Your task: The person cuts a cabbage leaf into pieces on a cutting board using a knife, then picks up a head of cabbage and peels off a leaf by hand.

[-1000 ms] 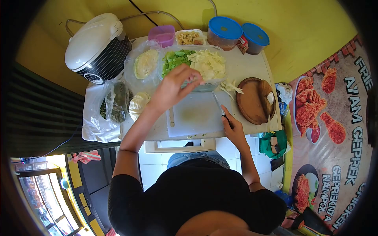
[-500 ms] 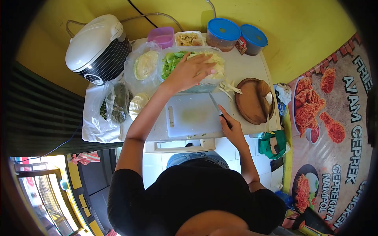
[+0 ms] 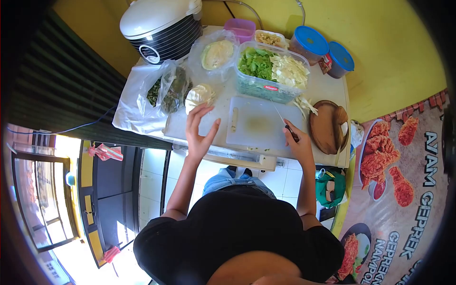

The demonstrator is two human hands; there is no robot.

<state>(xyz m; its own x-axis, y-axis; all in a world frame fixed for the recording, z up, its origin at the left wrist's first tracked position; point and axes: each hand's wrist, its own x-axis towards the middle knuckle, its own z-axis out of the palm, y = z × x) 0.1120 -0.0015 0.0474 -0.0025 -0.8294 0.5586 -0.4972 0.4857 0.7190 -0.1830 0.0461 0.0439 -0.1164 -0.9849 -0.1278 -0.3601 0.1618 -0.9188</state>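
Fingers apart and empty, my left hand [image 3: 200, 131] is over the table's near left part, its fingertips right at the lower edge of a pale cabbage piece [image 3: 197, 95]. My right hand [image 3: 299, 142] grips a knife [image 3: 291, 133] by its dark handle. The knife's thin blade points up and left over the white cutting board [image 3: 244, 130], whose middle is stained greenish. Beyond the board stands a clear plastic container [image 3: 266, 95], with chopped green leaves [image 3: 256, 64] on its left side and shredded cabbage [image 3: 289, 72] on its right.
Cabbage strips [image 3: 305, 104] lie beside a round wooden mortar [image 3: 324, 126] holding a pestle. A bagged cabbage half [image 3: 217, 54], bagged greens [image 3: 175, 90] and a rice cooker [image 3: 164, 35] stand left. Blue-lidded tubs [image 3: 311, 40] and a purple box [image 3: 240, 29] line the back.
My left hand has left the container of chopped vegetables and come down and left to the cabbage piece. The knife stays in my right hand. The view has shifted, so the table sits further right.
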